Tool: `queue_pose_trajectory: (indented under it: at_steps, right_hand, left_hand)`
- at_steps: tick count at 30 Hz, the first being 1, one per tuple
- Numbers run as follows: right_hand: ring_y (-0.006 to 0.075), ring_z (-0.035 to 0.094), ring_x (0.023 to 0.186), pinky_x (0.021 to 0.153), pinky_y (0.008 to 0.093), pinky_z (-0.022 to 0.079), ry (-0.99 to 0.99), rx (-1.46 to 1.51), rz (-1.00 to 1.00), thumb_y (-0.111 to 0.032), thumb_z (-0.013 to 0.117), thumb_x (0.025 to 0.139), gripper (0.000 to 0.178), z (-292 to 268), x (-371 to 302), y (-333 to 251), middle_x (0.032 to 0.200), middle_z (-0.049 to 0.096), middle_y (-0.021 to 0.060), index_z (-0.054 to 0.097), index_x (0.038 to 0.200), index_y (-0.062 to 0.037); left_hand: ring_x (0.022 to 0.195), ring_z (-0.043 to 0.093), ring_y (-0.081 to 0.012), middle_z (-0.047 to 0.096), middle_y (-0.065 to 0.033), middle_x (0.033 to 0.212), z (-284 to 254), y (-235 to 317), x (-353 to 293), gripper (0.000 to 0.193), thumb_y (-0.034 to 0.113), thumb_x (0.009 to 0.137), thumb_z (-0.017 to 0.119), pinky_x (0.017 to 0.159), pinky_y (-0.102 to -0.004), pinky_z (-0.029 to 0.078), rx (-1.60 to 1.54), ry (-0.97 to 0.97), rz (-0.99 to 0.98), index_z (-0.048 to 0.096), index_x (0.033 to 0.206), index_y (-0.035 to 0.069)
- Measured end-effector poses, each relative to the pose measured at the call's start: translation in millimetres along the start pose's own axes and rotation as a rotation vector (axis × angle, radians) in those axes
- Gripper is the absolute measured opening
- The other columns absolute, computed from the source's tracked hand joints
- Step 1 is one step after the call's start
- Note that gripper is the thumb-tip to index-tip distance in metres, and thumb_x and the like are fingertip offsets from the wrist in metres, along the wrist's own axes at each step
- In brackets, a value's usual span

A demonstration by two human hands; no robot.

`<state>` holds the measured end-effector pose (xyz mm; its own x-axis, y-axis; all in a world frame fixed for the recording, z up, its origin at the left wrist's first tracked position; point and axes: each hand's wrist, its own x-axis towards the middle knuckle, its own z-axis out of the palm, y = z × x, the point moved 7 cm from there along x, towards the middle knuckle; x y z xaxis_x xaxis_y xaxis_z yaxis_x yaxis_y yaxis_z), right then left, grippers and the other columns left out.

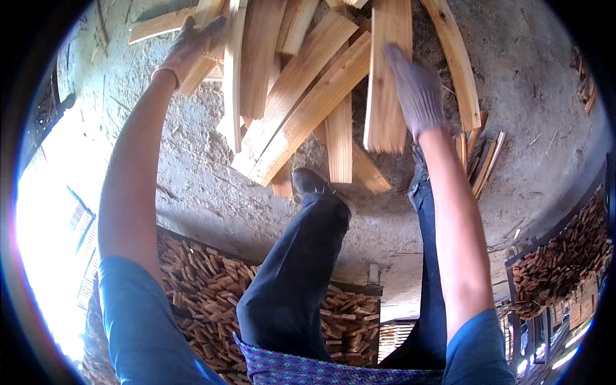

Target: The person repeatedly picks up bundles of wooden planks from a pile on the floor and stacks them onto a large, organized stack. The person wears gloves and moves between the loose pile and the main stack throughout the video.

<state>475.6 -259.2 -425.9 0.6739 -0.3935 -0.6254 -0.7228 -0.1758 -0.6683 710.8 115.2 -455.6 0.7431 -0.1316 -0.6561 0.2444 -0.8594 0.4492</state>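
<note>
My right hand (416, 90), in a pale knitted work glove, grips the right edge of a wooden plank (387, 77), with the thumb lying on its face. The plank's lower end is slightly blurred. At the upper left my gloved left hand (188, 50) rests over a short board (199, 72), its thumb and fingers apart. Between my hands several rough boards lie crossed in a loose heap, among them a long diagonal board (314, 106) and a narrow upright strip (234, 77).
A curved board (457, 61) lies right of my right hand, with thin offcuts (489, 163) below it. My shoe (311, 181) stands at the heap's near edge on the rough floor (199, 147). Stacks of small wood pieces (199, 269) lie behind my legs; another pile (561, 256) is at right.
</note>
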Motion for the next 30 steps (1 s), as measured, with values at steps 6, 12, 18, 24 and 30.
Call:
queue_pose_trajectory:
  at_steps: [6, 12, 18, 24, 30]
  right_hand:
    - [0.0328, 0.056, 0.126, 0.105, 0.0403, 0.043, 0.009, -0.086, 0.121, -0.075, 0.057, 0.081, 0.09, 36.9, 62.6, -69.7, 0.124, 0.064, 0.026, 0.064, 0.123, 0.0045]
    - [0.03, 0.059, 0.12, 0.101, 0.0397, 0.046, 0.008, 0.063, 0.108, -0.069, 0.06, 0.084, 0.082, 45.2, 80.3, -94.5, 0.127, 0.063, 0.0208, 0.062, 0.126, 0.0012]
    - [0.027, 0.057, 0.121, 0.101, 0.0378, 0.045, -0.149, 0.174, 0.028, -0.062, 0.063, 0.086, 0.076, 62.5, 114.0, -101.0, 0.13, 0.061, 0.018, 0.058, 0.132, -0.0013]
    - [0.024, 0.056, 0.121, 0.101, 0.0359, 0.044, -0.238, 0.258, 0.011, -0.055, 0.066, 0.089, 0.072, 64.7, 92.9, -82.1, 0.132, 0.059, 0.0152, 0.053, 0.138, -0.0038]
    - [0.0179, 0.056, 0.118, 0.103, 0.0322, 0.042, -0.345, 0.228, -0.061, -0.042, 0.074, 0.087, 0.059, 46.0, 38.7, -71.9, 0.126, 0.064, 0.0078, 0.061, 0.132, -0.0052]
  left_hand:
    - [0.123, 0.054, -0.0193, 0.056, -0.0105, 0.135, -2.1, 11.1, -11.6, 0.086, 0.07, 0.084, 0.061, 0.105, -0.0388, 0.042, -0.243, -0.137, -0.072, 0.049, 0.142, 0.007]
    - [0.095, 0.06, -0.0141, 0.06, -0.0071, 0.107, 27.3, 33.6, -22.6, 0.083, 0.069, 0.08, 0.066, 0.086, -0.0305, 0.049, -0.309, -0.123, -0.006, 0.054, 0.132, 0.007]
    - [0.125, 0.053, -0.0173, 0.049, -0.0082, 0.143, 57.0, 64.9, -39.4, 0.075, 0.05, 0.086, 0.072, 0.1, -0.0355, 0.047, -0.727, -0.336, 0.033, 0.045, 0.148, 0.018]
    - [0.094, 0.069, -0.025, 0.07, -0.0094, 0.101, 64.2, 97.6, -60.6, 0.07, 0.055, 0.083, 0.073, 0.08, -0.038, 0.054, -0.297, -0.117, 0.212, 0.058, 0.125, 0.002]
    - [0.116, 0.059, -0.0381, 0.057, -0.0273, 0.124, 98.4, 114.6, -134.8, 0.108, 0.067, 0.062, 0.082, 0.097, -0.0451, 0.049, -0.191, 0.326, 0.038, 0.042, 0.137, 0.0]
